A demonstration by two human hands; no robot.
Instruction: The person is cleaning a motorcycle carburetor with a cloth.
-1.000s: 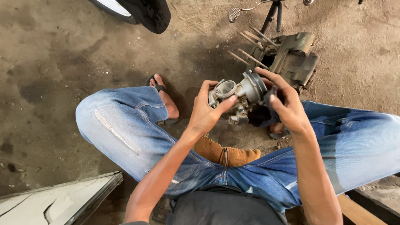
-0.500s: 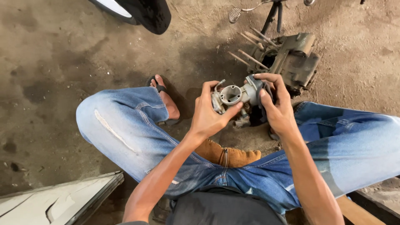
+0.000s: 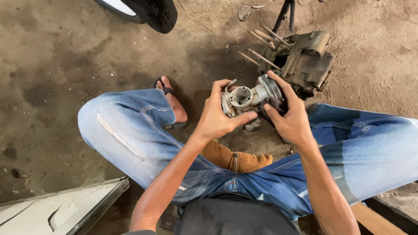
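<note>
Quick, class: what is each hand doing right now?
Left hand: closed around the grey metal carburetor.
Right hand: closed on the same carburetor, at its other end.

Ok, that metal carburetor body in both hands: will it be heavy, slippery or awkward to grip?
The carburetor body looks like solid cast metal, so probably rigid and heavy for its size. Its lumpy, dull surface likely grips well; left hand and right hand both wrap it. Protruding fittings might snag.

The carburetor (image 3: 248, 99) sits between the left grip (image 3: 217, 115) and the right grip (image 3: 289, 113), above the knees. Behind it, on the floor (image 3: 56, 65), lies an engine block (image 3: 300, 61). A tyre (image 3: 150, 11) stands far left behind; a panel (image 3: 61, 209) lies near left.
</note>
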